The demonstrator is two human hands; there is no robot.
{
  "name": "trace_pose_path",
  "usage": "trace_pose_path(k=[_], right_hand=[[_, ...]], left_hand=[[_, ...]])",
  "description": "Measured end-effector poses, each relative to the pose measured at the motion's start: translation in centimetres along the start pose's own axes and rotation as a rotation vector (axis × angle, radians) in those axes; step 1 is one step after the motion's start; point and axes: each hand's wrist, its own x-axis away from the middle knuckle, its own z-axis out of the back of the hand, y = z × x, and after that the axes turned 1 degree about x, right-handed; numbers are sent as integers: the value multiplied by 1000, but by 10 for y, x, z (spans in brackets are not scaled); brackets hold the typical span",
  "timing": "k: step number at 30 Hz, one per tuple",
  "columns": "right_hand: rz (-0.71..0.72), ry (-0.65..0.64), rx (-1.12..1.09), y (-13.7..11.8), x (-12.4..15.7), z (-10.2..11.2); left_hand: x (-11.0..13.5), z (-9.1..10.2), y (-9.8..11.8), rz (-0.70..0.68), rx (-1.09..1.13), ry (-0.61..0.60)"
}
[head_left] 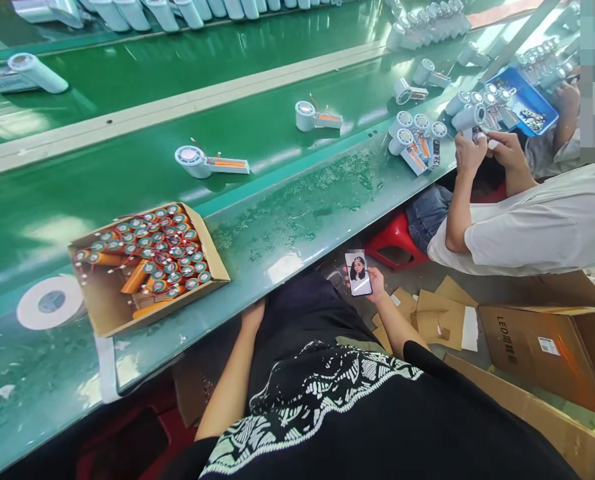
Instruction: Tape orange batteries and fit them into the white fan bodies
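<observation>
In the right hand (376,283), beside the bench (297,227), a phone (359,275) is gripped, screen up; the left hand (254,315) lies by the leg (302,300), fingers hidden, so I cannot tell its hold. Ahead and left of that hand, a box (208,243) of batteries (172,251) sits.

black T-shirt (467,417), short sleeves (415,352) | white print (322,393) shows hatched leaf-like shapes, ropelike edging | olive patch (361,345) borders print | dark trousers (302,300) | left hand (254,315), right hand (375,283) bare
</observation>
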Motion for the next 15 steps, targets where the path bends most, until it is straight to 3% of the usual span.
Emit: trace_pose_path(k=[3,7,11,15], right_hand=[[-14,-9,159,-2,-3,-6],[-38,-94,540,-9,-6,-31],[36,-194,964,-27,-1,-64],[176,-130,1286,-41,12,-84]], left_hand=[[18,5,21,-120,-4,-108],[30,-8,87,-453,30,-356],[6,-32,162,-717,-9,-584],[-19,-49,198,-697,-140,-723]])
